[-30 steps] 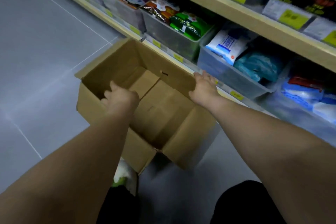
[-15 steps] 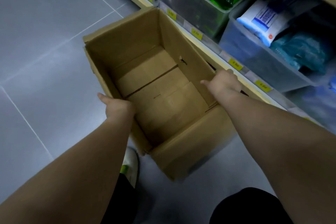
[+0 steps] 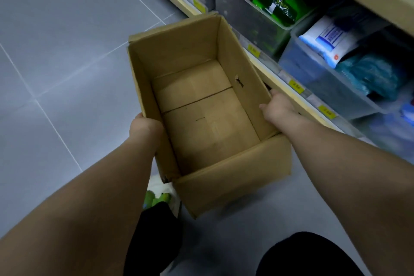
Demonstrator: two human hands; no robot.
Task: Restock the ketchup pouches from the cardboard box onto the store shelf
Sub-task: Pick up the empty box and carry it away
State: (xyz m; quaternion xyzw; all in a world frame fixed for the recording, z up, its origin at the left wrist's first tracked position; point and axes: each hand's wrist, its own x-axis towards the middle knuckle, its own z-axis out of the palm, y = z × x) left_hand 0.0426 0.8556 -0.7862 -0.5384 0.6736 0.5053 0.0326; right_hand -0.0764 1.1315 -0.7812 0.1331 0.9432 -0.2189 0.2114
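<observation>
Head view: cardboard box (image 3: 208, 119) sits open over the grey tile floor (image 3: 56, 51) just beside the store shelf (image 3: 277, 76), only its bare bottom flaps showing inside. Left hand (image 3: 145, 126) grips the left wall rim, right hand (image 3: 279, 108) curled over the right wall rim (fingertips hidden outside).

Grey tiled floor (image 3: 67, 51) runs beside dim shelving of clear bins (image 3: 313, 74).

Dim, bluish light; soft motion blur throughout, wide-angle bending at the edges.
</observation>
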